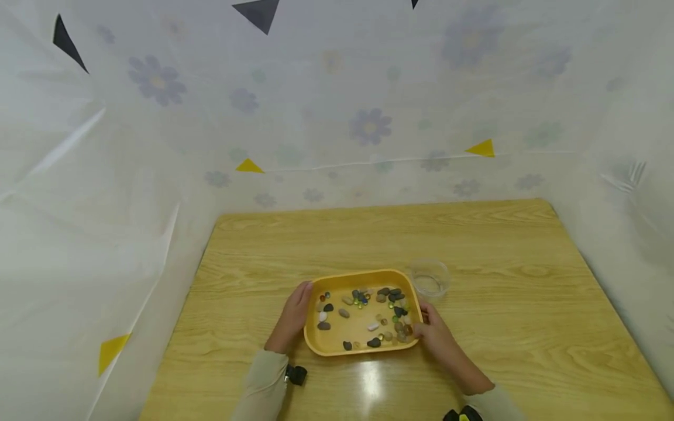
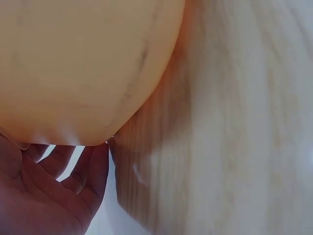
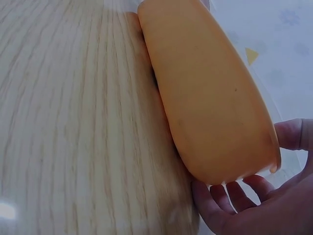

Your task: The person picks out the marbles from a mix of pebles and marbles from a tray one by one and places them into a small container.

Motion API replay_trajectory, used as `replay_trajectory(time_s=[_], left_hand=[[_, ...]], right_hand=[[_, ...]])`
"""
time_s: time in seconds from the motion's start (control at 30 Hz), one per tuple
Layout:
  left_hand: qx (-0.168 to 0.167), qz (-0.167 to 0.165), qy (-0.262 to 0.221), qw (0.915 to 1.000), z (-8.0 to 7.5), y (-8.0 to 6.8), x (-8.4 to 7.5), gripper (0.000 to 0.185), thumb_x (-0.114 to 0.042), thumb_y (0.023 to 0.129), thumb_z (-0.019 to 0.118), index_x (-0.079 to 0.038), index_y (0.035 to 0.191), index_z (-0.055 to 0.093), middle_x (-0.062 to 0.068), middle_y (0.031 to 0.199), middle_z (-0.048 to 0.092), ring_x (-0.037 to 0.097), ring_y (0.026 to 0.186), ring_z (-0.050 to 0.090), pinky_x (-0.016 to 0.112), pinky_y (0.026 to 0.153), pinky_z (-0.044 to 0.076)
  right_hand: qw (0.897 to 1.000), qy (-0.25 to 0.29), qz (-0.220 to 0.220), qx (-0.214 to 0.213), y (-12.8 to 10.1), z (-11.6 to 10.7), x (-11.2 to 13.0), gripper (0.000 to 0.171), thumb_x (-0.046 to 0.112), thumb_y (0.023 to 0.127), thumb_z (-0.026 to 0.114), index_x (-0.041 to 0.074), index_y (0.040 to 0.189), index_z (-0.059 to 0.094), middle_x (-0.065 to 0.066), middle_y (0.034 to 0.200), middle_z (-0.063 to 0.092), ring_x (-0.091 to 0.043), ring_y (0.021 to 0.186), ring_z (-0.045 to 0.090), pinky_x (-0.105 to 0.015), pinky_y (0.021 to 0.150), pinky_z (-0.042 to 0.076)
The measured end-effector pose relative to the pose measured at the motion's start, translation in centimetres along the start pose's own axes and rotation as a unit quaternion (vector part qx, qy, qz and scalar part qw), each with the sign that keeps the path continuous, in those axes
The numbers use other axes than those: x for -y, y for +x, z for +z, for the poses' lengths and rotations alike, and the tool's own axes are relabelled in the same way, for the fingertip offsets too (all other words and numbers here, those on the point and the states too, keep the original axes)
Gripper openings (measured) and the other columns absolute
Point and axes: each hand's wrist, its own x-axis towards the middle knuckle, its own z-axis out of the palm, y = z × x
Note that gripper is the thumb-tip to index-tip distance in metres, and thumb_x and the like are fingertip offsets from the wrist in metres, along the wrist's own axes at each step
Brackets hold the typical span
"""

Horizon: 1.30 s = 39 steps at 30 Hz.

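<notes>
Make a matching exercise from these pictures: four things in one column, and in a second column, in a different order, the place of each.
Things:
1. left hand
2. right hand
3. clear cup
4. pebbles and glass beads

Places:
A. inside the yellow tray
B. on the wooden table, just beyond the tray's far right corner
C. at the tray's right edge
D. at the tray's left edge

Right pairs: 1-D, 2-C, 3-B, 4-A

One yellow tray (image 1: pixel 337 349), one clear cup (image 1: pixel 429 278), two hands
</notes>
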Motion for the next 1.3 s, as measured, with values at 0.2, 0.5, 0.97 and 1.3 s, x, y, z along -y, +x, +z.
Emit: replay_trajectory(time_s=[0.2, 0.5, 0.97, 1.3], left_hand=[[0.005, 0.013, 0.021, 0.9997, 0.7, 1.2, -0.3, 0.046, -0.042, 0.101, 0.028, -0.008, 0.112, 0.057, 0.009, 0.097, 0.059, 0.019, 0.087, 0.054, 0.037, 0.082, 0.046], [0.010, 0.017, 0.034, 0.9992, 1.3, 2.3, -0.4, 0.048, -0.043, 0.101, 0.029, -0.006, 0.115, 0.057, 0.010, 0.103, 0.060, 0.022, 0.094, 0.055, 0.041, 0.085, 0.046], [0.017, -0.034, 0.014, 0.9992, 0.2, 1.6, -0.2, 0.049, -0.053, 0.095, 0.039, -0.018, 0.124, 0.055, 0.003, 0.120, 0.057, 0.019, 0.110, 0.053, 0.041, 0.095, 0.043], [0.093, -0.071, -0.057, 0.9915, -1.4, -0.3, -0.7, 0.045, -0.040, 0.098, 0.042, -0.019, 0.138, 0.042, 0.009, 0.138, 0.043, 0.030, 0.125, 0.040, 0.051, 0.097, 0.041]], right_hand=[[1.000, 0.004, -0.001, 0.002, -0.1, -1.0, 0.0, 0.065, -0.006, 0.072, 0.049, -0.003, 0.135, 0.032, -0.024, 0.123, 0.043, -0.031, 0.107, 0.048, -0.023, 0.079, 0.045], [1.000, 0.018, -0.003, 0.013, -0.4, -1.8, 0.2, 0.063, -0.007, 0.079, 0.048, -0.004, 0.139, 0.029, -0.027, 0.129, 0.042, -0.034, 0.113, 0.047, -0.026, 0.082, 0.047], [0.985, -0.114, -0.123, -0.040, -1.1, -3.2, 0.3, 0.043, 0.016, 0.097, 0.049, 0.004, 0.138, 0.043, -0.017, 0.129, 0.048, -0.031, 0.115, 0.049, -0.040, 0.092, 0.046], [0.930, -0.254, -0.264, -0.030, -1.3, -2.2, 2.1, 0.027, 0.001, 0.089, 0.059, 0.006, 0.115, 0.061, -0.006, 0.113, 0.059, -0.022, 0.101, 0.056, -0.043, 0.082, 0.050]])
